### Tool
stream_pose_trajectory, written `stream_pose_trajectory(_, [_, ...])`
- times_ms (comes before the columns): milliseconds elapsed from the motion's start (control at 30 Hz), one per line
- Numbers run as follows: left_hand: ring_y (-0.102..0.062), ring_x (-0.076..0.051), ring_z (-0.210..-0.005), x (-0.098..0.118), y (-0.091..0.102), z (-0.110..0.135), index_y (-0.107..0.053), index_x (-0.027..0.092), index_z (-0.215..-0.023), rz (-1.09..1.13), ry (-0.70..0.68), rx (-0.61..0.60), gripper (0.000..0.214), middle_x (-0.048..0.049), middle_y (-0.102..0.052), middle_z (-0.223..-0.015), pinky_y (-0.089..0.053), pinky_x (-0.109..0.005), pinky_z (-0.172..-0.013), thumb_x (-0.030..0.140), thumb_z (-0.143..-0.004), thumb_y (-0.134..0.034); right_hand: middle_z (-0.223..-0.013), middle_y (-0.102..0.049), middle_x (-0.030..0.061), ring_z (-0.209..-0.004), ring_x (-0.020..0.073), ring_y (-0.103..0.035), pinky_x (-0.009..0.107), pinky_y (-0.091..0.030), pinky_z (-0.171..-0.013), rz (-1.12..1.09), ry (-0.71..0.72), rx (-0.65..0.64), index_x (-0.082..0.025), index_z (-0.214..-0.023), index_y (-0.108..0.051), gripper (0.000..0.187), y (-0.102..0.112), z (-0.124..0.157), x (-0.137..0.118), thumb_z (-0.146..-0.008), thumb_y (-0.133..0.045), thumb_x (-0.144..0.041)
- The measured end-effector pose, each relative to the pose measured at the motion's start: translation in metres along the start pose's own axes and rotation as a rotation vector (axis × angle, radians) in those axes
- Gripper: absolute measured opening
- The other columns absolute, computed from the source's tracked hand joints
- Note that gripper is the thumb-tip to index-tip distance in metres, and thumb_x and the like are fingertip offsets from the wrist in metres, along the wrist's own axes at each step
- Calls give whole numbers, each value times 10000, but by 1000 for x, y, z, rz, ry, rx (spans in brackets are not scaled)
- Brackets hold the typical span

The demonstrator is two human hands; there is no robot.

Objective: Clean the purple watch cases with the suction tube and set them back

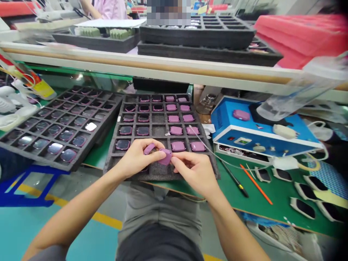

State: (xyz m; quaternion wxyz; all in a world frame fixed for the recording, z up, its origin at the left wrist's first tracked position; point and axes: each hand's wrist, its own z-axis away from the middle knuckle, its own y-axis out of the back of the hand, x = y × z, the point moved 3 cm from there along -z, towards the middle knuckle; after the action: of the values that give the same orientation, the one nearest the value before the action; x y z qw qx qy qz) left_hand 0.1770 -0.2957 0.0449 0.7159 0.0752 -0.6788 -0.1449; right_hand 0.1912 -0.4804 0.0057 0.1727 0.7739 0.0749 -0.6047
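My left hand (137,155) and my right hand (194,170) meet over the near edge of a black foam tray (160,170). Both pinch a small purple watch case (165,156); a second purple piece (149,148) sticks out between my left fingers. The tray's compartments hold several purple cases (178,146) on the right side and several screen-up units (123,144) on the left. A thin wire (201,141) runs across the tray towards my right hand.
A second foam tray (58,125) of glass-faced parts lies to the left. A blue machine (258,127) stands on the right. A black pen (233,179), an orange stick (255,183) and white-framed parts (301,207) lie on the green mat. More trays sit on the shelf above.
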Motion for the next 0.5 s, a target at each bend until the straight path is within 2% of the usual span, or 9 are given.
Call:
stream_pose_trajectory(167, [-494, -36, -608, -1, -9, 5, -742, 123, -871, -44, 42, 7, 237, 20, -650, -693, -373, -160, -597, 339, -775, -758, -665, -701, 50, -506, 136, -632, 200, -479, -480, 16, -52, -38, -132, -839, -786, 258, -2, 3, 3, -854, -608, -318])
stream_pose_trajectory(267, [-490, -44, -613, -4, -11, 9, -751, 144, -858, -163, 22, 112, 212, 31, -631, -663, -373, -176, -616, 336, -769, -744, -624, -684, 34, -501, 134, -627, 196, -483, -481, 124, -96, 88, -138, -764, -767, 211, 7, 7, 7, -801, -620, -286])
stream_pose_trajectory(333, [-494, -54, -623, -8, -10, 9, -757, 165, -851, -260, 27, 140, 200, 32, -634, -668, -374, -194, -633, 350, -780, -729, -619, -685, 35, -505, 138, -638, 191, -498, -483, 171, -131, 184, -132, -763, -764, 191, 19, 10, 11, -770, -648, -284])
stream_pose_trajectory(433, [-572, -85, -721, -15, -10, 7, -759, 184, -882, -432, 5, 117, 200, 12, -706, -799, -392, -223, -714, 362, -803, -718, -615, -683, 45, -478, 134, -634, 179, -501, -454, 120, -188, 228, -112, -789, -762, 229, 34, 13, 16, -778, -682, -327])
stream_pose_trajectory(500, [-609, -117, -812, -15, -9, 6, -751, 185, -939, -530, -62, 192, 289, -11, -733, -910, -394, -244, -776, 423, -775, -767, -619, -683, 49, -471, 126, -629, 170, -503, -449, 87, -187, 233, -106, -797, -757, 243, 39, 15, 16, -793, -696, -341])
